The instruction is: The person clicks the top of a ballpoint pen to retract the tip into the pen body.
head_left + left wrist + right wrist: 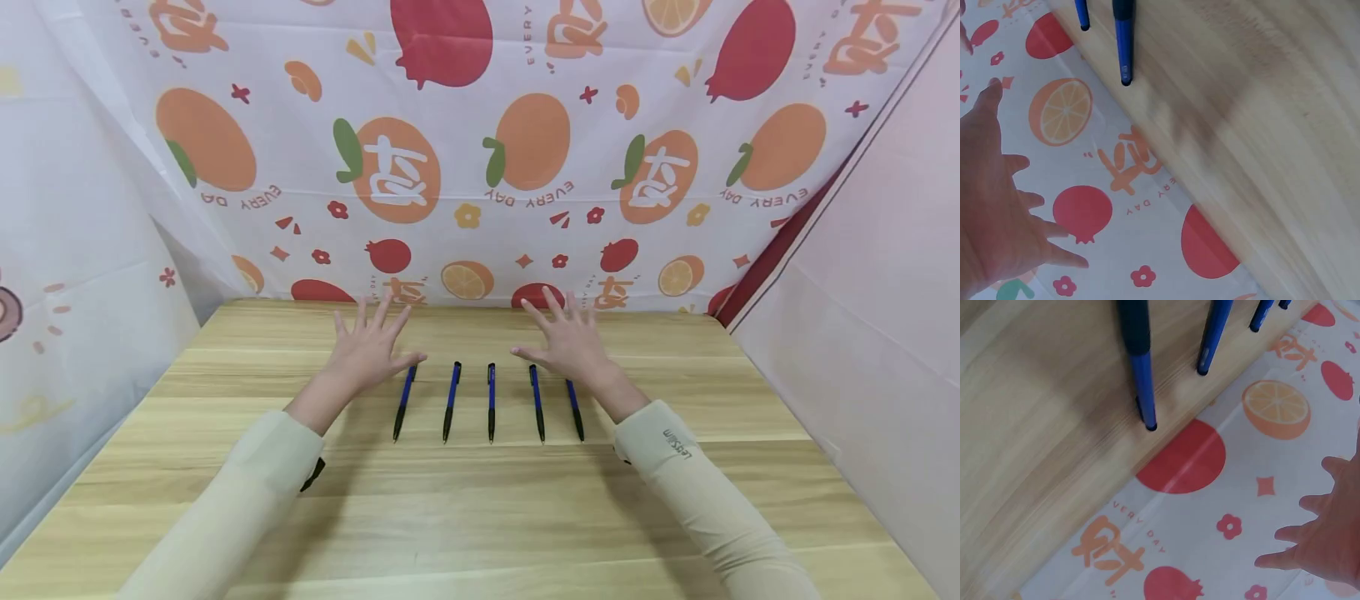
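Observation:
Several blue pens with black grips lie side by side on the wooden table, tips toward the near edge. My left hand [366, 352] is spread with straight fingers above the table, its thumb over the top end of the leftmost pen [406, 402]. Fingers also spread, my right hand [573, 343] hovers at the right end of the row and hides the top of the rightmost pen [575, 410]. Between the hands lie the second pen [452, 402], the middle pen [491, 403] and the fourth pen [537, 403]. Neither hand holds anything.
The wooden table [480, 517] ends at a white fruit-print cloth [465, 242] hanging behind it. Pale cloth also hangs on the left side [82, 275] and the right side [877, 275].

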`<state>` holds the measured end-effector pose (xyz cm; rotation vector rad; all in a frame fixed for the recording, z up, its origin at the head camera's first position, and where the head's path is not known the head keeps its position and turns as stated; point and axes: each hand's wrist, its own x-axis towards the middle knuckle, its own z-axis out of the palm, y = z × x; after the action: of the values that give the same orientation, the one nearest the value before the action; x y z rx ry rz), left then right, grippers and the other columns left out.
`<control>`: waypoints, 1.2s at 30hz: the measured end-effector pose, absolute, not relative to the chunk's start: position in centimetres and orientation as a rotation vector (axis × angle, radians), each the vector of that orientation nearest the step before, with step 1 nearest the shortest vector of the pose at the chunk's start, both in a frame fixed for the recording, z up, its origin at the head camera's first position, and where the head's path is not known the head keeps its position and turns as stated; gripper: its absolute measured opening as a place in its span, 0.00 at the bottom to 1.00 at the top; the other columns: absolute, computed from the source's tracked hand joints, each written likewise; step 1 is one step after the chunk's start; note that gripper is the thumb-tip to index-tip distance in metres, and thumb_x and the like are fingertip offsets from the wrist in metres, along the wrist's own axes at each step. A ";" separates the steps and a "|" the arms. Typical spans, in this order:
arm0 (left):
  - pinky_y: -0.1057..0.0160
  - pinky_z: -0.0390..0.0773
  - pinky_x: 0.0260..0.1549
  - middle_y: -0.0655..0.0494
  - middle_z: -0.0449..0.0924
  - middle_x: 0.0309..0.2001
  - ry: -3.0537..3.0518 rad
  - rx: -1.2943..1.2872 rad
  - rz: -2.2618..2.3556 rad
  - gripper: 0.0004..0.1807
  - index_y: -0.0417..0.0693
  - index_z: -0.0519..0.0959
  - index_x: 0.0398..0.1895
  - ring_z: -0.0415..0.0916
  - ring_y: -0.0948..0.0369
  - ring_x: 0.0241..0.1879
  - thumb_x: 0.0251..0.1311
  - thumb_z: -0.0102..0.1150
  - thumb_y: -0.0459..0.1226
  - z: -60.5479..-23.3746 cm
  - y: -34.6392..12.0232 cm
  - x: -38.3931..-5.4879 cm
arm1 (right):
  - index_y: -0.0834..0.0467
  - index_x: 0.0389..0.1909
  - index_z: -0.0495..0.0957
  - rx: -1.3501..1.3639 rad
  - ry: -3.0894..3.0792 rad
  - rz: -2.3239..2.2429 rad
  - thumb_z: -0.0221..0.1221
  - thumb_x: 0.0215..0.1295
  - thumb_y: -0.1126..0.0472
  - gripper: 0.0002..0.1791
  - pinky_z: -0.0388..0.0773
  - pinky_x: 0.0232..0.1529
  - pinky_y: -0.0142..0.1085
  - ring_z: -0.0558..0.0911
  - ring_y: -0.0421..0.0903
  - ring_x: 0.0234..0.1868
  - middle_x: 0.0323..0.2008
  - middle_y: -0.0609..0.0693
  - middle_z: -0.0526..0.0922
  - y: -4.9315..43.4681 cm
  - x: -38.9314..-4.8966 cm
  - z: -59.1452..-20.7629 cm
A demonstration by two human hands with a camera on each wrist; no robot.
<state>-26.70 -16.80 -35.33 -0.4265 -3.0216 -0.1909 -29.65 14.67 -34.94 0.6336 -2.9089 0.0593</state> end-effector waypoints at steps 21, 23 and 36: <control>0.27 0.36 0.52 0.35 0.41 0.69 -3.047 -0.428 -0.421 0.41 0.42 0.54 0.69 0.35 0.32 0.64 0.60 0.52 0.55 -37.1 -17.7 -24.0 | 0.44 0.71 0.50 0.831 -2.881 -0.007 0.48 0.54 0.27 0.46 0.43 0.59 0.64 0.44 0.61 0.68 0.70 0.55 0.45 10.1 -28.2 -35.3; 0.27 0.39 0.52 0.34 0.44 0.68 -3.040 -0.430 -0.405 0.39 0.41 0.55 0.68 0.39 0.32 0.63 0.60 0.54 0.52 -37.3 -17.7 -23.9 | 0.44 0.71 0.50 0.848 -2.866 -0.038 0.48 0.54 0.27 0.46 0.46 0.59 0.64 0.46 0.61 0.68 0.70 0.55 0.47 9.5 -28.0 -35.5; 0.37 0.69 0.44 0.31 0.63 0.57 -3.050 -0.433 -0.376 0.31 0.31 0.66 0.58 0.64 0.35 0.53 0.59 0.57 0.44 -37.8 -16.7 -23.0 | 0.45 0.70 0.53 0.950 -2.900 -0.038 0.52 0.54 0.30 0.45 0.54 0.59 0.59 0.53 0.58 0.66 0.68 0.54 0.53 6.3 -27.1 -36.5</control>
<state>-22.96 -16.73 -37.76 -0.4326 -3.0505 -0.3759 -27.11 6.33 -36.52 0.9500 -2.9000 -0.0378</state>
